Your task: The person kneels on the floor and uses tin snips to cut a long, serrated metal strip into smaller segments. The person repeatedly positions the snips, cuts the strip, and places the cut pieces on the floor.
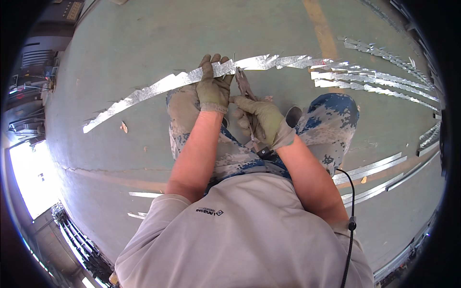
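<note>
A long, shiny metal strip with a jagged, sawtooth-cut edge runs across in front of my knees, bowed by the lens. My left hand, in a worn greenish glove, is closed around the strip near its middle, fingers on the far side and thumb on the near side. My right hand, gloved too, grips a pair of pliers by the handles. The pliers' jaws meet the strip's near edge just right of my left hand. Whether they are clamped on the metal is too small to tell.
Several similar jagged strips lie on the green floor to the right. Plain flat strips lie at lower right. A dry leaf is on the left. Dark machinery stands at far left. A black cable hangs by my right arm.
</note>
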A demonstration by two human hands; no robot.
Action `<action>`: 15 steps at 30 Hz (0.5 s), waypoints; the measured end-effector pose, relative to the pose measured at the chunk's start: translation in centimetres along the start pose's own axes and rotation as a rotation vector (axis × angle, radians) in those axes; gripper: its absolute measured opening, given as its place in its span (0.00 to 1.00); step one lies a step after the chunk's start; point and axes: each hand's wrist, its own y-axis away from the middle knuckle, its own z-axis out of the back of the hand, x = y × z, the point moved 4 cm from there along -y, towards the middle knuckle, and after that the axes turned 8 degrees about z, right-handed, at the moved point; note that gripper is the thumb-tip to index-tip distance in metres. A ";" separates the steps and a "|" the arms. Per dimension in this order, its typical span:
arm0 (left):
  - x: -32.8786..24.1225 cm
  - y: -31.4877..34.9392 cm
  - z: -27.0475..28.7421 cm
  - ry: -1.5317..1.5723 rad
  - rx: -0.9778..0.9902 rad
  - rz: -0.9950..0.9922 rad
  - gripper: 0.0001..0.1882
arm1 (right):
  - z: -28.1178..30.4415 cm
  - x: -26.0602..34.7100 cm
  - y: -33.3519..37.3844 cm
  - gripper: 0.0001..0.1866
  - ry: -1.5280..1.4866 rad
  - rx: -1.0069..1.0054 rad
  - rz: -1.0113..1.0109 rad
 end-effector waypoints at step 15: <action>0.3 -1.1 0.7 -0.116 -0.039 0.069 0.24 | 0.7 -1.5 -1.3 0.18 -0.074 0.119 0.004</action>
